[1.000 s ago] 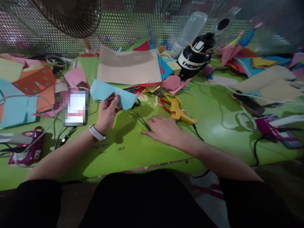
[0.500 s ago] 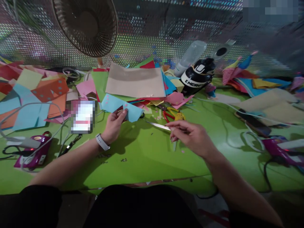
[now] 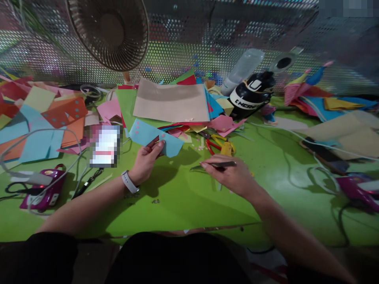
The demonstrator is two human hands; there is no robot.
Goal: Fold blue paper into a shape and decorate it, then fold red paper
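From the head view, there's bare green tabletop (image 3: 183,209) between the forearms, running to its near edge, and another open stretch right of the right hand (image 3: 237,175). The left hand (image 3: 148,159) has its fingers clamped on a light-blue paper piece (image 3: 173,145) with pink dots, held above the tabletop left of centre. The right hand's fingers are closed around slim metal tweezers (image 3: 226,164), whose tips point left, apart from the paper. Just beyond that hand sits a yellow glue gun (image 3: 227,148); a big beige sheet (image 3: 171,103) and coloured scraps crowd the back, and a lit phone (image 3: 104,146) lies left. Behind, the black bottle (image 3: 251,96) and clear bottle (image 3: 244,70) are closer together; I can't tell what's in either.
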